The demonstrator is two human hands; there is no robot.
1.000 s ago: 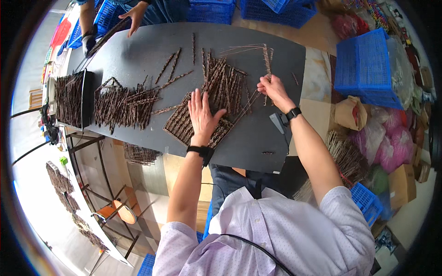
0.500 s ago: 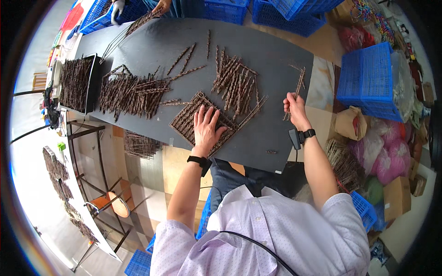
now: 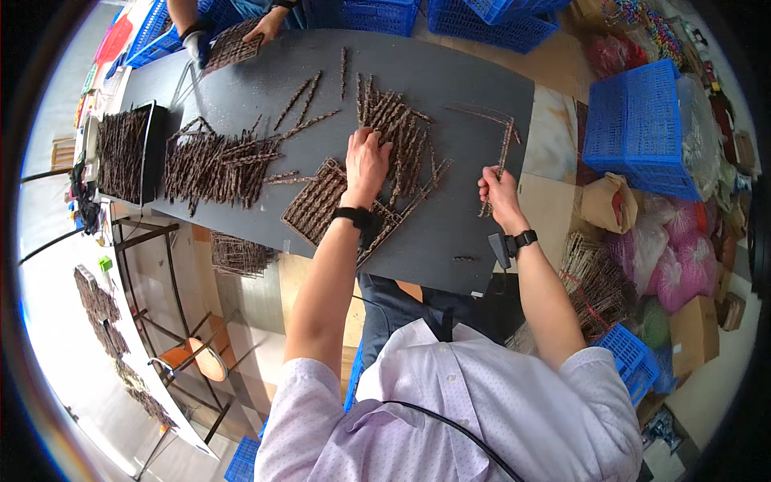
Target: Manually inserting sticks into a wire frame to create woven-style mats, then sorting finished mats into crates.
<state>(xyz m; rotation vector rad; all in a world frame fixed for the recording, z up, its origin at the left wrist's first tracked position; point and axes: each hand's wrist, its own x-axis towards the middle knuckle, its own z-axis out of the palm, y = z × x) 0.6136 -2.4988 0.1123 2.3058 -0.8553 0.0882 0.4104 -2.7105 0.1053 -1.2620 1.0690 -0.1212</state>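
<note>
My right hand (image 3: 503,196), closed at the table's right side, grips a thin brown bent frame (image 3: 507,145) whose upper end turns a corner to the left. My left hand (image 3: 368,165) reaches to the left edge of a loose pile of brown twisted sticks (image 3: 409,149). Its fingers curl down among the sticks, and their tips are hidden. Under my left wrist and forearm lies a woven brown panel (image 3: 309,210), set at an angle near the table's front edge. A narrow frame piece (image 3: 422,199) sticks out to its right.
On the dark table (image 3: 450,72), a larger heap of sticks (image 3: 217,165) lies left, beside a black tray (image 3: 150,153) full of them. Across the table a co-worker's hands (image 3: 263,28) hold another woven panel (image 3: 233,44). Blue crates (image 3: 630,128) stand at the right.
My left hand has lifted off the woven panel and moved forward to the stick pile. My right hand still grips the bent frame. The co-worker's panel now faces more toward me.
</note>
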